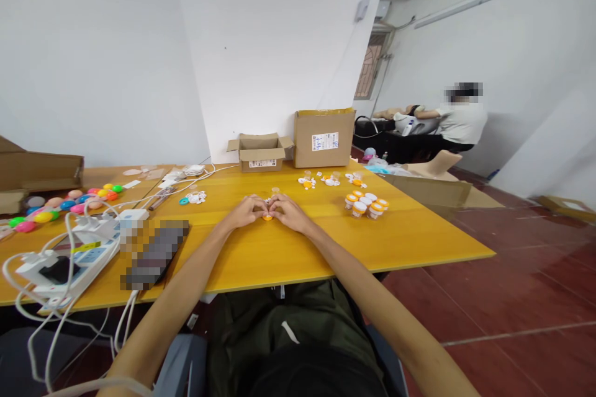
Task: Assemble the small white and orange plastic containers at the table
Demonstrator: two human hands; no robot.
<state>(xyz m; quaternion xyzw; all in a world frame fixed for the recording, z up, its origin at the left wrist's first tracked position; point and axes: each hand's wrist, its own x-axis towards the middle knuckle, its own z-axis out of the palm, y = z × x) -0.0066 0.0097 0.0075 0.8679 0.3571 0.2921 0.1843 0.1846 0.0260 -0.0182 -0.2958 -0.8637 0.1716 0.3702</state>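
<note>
Both hands meet over the middle of the wooden table (pixel 298 254). My left hand (pixel 246 211) is closed, its fingertips pinched at the left side of a small orange lid (pixel 267 218). From the other side my right hand (pixel 289 214) pinches at the same lid, fingers curled. Small white bits show between the fingertips, too small to name. Just behind the hands stands a small clear cup (pixel 275 190). To the right is a cluster of clear jars with orange and white lids (pixel 358 206). Little piles of white parts (pixel 331 181) lie farther back.
Two cardboard boxes (pixel 323 139) stand at the back. On the left are a power strip (pixel 88 260) with tangled white cables, a phone (pixel 158 254), white rings with a teal one (pixel 185 201), and colourful balls (pixel 67 205). Another person (pixel 460 121) sits far right.
</note>
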